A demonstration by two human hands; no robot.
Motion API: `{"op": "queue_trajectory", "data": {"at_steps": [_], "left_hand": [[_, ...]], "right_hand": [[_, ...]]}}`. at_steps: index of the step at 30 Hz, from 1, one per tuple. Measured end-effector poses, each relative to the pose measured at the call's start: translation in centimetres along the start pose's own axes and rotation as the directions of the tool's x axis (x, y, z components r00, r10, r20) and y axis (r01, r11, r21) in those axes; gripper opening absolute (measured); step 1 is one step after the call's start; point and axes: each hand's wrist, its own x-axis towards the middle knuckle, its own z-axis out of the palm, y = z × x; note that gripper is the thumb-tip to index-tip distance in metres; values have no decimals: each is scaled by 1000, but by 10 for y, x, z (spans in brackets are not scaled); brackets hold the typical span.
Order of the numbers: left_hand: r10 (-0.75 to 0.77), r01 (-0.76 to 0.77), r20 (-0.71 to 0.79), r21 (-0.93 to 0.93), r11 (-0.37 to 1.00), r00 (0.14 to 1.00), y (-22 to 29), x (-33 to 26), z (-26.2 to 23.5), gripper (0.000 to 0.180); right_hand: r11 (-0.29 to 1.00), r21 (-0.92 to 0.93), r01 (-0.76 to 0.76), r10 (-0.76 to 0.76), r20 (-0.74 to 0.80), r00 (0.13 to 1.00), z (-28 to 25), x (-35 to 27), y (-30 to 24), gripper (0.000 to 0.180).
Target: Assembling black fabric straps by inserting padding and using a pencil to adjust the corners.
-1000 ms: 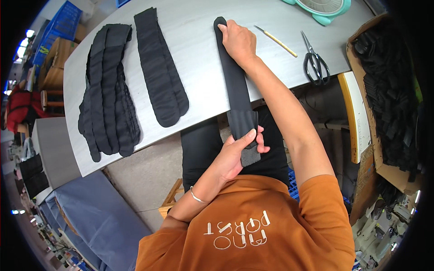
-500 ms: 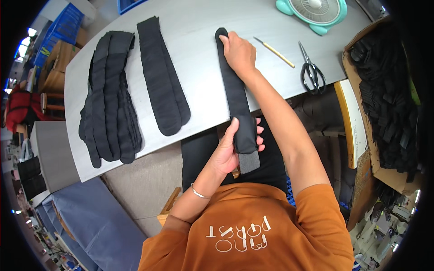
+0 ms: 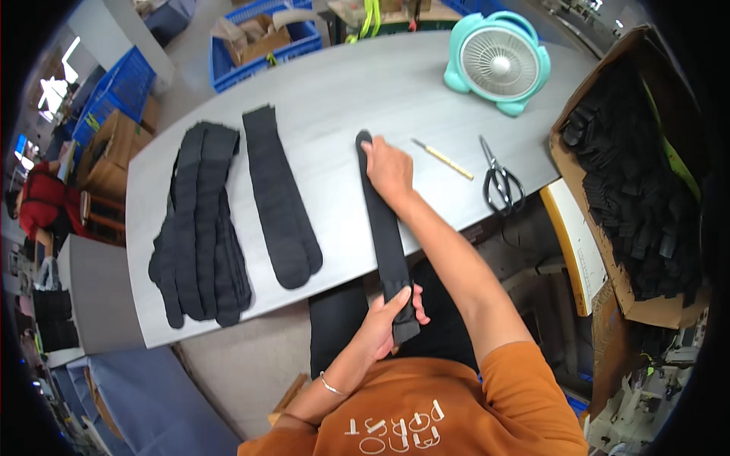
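Observation:
A long black fabric strip [image 3: 384, 226] with a rounded far end stretches between my two hands, partly over the table and partly past its front edge. My right hand [image 3: 390, 173] is closed on the far end, thumb on top near the rounded tip. Below the table edge, my left hand [image 3: 386, 319] grips the near end, thumb across the fabric and fingers behind it. A short greyish end [image 3: 406, 331] sticks out below that thumb. Right of my right hand lie an awl [image 3: 449, 161] with a pale handle and black-handled scissors [image 3: 502, 186].
Left on the grey table [image 3: 327, 99] lie a pile of black strips [image 3: 201, 228] and two overlapping strips [image 3: 281, 205]. A turquoise fan [image 3: 498, 64] stands at the far right. Beside the table, a cardboard box [image 3: 566, 148] holds many black pieces. A person in red [image 3: 49, 201] is far left.
The view has shifted, showing more of the table's far side. The wide folded-over section at the strip's near end now looks narrower and flatter in my left hand. Both hands keep hold.

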Motion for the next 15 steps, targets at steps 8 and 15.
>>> {"op": "queue_trajectory", "data": {"at_steps": [8,15], "left_hand": [[-79,77,-12,-90,993,997,28,17,2,36],[43,-41,-39,54,998,998,12,-2,14,32]], "right_hand": [[999,16,29,-28,-80,996,2,-3,1,31],[999,34,23,-22,-40,999,-2,6,-2,30]]}}
